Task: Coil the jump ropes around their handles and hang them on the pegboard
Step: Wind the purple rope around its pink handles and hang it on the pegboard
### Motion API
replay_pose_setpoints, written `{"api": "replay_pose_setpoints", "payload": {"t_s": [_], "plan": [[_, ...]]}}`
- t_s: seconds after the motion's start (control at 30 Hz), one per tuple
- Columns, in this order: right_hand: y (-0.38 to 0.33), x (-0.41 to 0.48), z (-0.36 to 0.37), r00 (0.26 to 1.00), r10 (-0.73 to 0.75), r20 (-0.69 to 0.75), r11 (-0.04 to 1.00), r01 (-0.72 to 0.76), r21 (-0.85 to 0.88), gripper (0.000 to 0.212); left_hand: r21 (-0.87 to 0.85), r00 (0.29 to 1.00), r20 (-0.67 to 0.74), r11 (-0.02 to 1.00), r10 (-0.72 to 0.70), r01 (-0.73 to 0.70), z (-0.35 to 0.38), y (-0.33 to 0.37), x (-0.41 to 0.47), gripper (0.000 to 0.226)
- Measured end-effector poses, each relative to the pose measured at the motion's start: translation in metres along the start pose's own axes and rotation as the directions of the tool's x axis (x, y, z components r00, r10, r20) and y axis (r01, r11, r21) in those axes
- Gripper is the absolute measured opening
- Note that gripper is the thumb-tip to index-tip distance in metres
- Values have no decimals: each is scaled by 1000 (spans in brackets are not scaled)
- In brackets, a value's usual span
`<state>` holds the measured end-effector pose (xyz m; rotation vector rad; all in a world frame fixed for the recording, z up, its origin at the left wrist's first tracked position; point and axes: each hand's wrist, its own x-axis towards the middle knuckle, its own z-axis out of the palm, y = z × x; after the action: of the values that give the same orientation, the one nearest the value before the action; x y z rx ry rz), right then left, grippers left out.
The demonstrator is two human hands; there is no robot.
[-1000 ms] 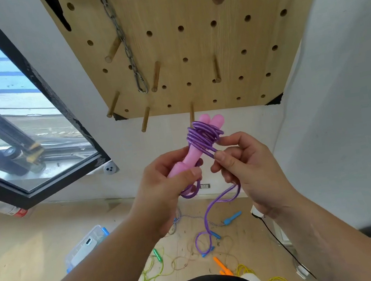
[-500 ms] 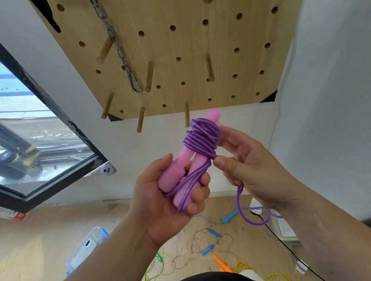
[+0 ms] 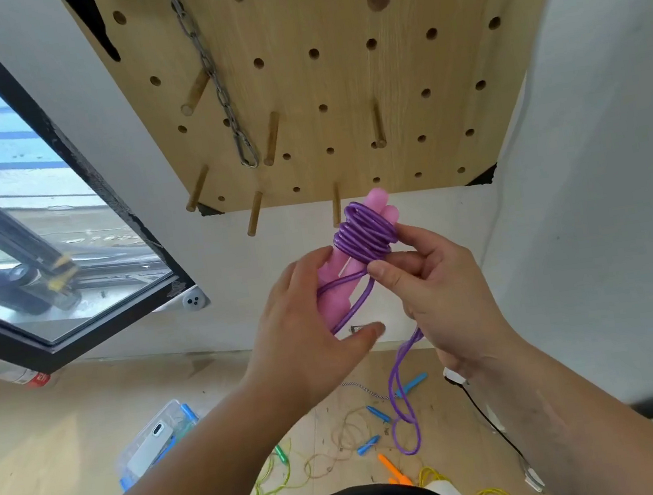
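The coiling step is nearing its end and hanging is not yet beginning: the purple rope [image 3: 365, 233] is sitting in a tight bundle round the far end of the pink handles [image 3: 379, 202]. The bundle is being held up in the air, just below the bottom edge of the pegboard [image 3: 334, 78] and near one low peg [image 3: 336, 204]. The right hand [image 3: 440, 294] is pinching the rope at the near side of the bundle, thumb and forefinger clamped together on it. The left hand [image 3: 307, 334] is lying against the near part of the handles with its back to the camera, its fingers [image 3: 315, 265] looking mostly straight and the thumb splayed clear, so it seems to be steadying more than gripping. A loose tail [image 3: 402, 413] is hanging down from the right hand toward the floor [image 3: 51, 453], where other jump ropes [image 3: 274, 485] are lying in a tangle. The next move is probably calling for the left hand to take the handles firmly again, so the right hand can wind or tuck that tail and keep the turns from slipping before any peg is approached. Against half a second earlier, the left hand is no longer cupping the handles palm-up with curled fingers but is turned over. The tail is also dangling lower and straighter, while the bundle is staying just under the board.
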<state>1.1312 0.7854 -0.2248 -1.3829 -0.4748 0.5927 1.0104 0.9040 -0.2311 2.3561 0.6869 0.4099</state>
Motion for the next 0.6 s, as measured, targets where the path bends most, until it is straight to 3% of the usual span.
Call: {"api": "replay_pose_setpoints", "payload": {"t_s": [0.1,0.27,0.43,0.6], "plan": [[-2,-3,2,1000,-5,12,997,6,-75,40,-115,996,-91,993,-23,12,-4,2,6,58],[-9,-5,-2,1000,-11,0,1000,11,17,47,-429,996,44,899,-75,87,-15,3,12,36],[-12,-2,-13,992,-10,125,987,-11,163,52,-749,974,195,623,-115,223,-20,2,13,35],[-13,1,-18,980,11,198,990,-39,138,60,-859,920,390,343,-45,380,-18,2,8,64]]}}
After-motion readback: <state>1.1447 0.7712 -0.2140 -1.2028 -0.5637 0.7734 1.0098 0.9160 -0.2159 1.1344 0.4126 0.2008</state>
